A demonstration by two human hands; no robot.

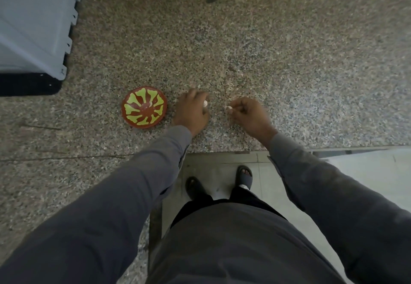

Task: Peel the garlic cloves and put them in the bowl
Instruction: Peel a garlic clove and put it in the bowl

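Nearest, two grey sleeves reach over the speckled stone surface [289, 61]. The left hand [191, 111] curls its fingers round a pale garlic piece [205, 103]; the right hand [249, 114] pinches a second clove [228, 107] at its fingertips. The two hands are near but apart. Whether either clove is peeled is too small to tell; this looks like the peeling step. At nine o'clock of the left hand, just beside it, sits one red-and-green bowl [144, 108], with perhaps one pale bit inside. Next, a peeled clove needs a short carry left and a drop into it. Count: two garlic pieces, one bowl.
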